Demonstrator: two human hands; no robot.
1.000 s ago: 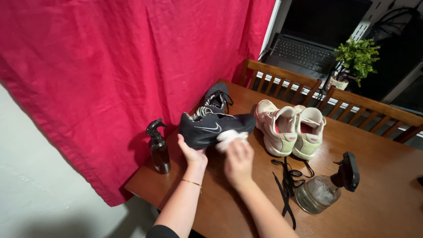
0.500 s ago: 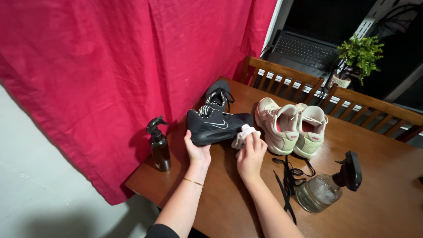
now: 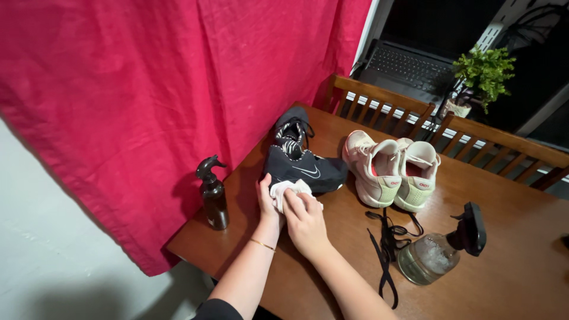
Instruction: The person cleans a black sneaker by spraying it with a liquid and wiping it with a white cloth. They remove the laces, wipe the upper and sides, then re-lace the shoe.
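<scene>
A black sneaker (image 3: 308,170) lies on its side on the wooden table (image 3: 510,237). My left hand (image 3: 268,202) grips its heel end. My right hand (image 3: 303,220) presses a small white cloth (image 3: 285,189) against the shoe's heel side, right beside the left hand. A second black sneaker (image 3: 291,131) with a striped lining stands behind the first one, against the red curtain.
A pair of pale pink sneakers (image 3: 391,169) stands right of the black shoe. Loose black laces (image 3: 386,243) and a clear spray bottle (image 3: 435,252) lie at front right. A dark spray bottle (image 3: 213,192) stands left. Wooden chairs (image 3: 379,109), a laptop (image 3: 409,68) and a plant (image 3: 480,74) sit behind.
My right hand slid the white cloth from the toe end leftward to the heel end. The black sneaker shifted slightly right and away, with my left hand still on it.
</scene>
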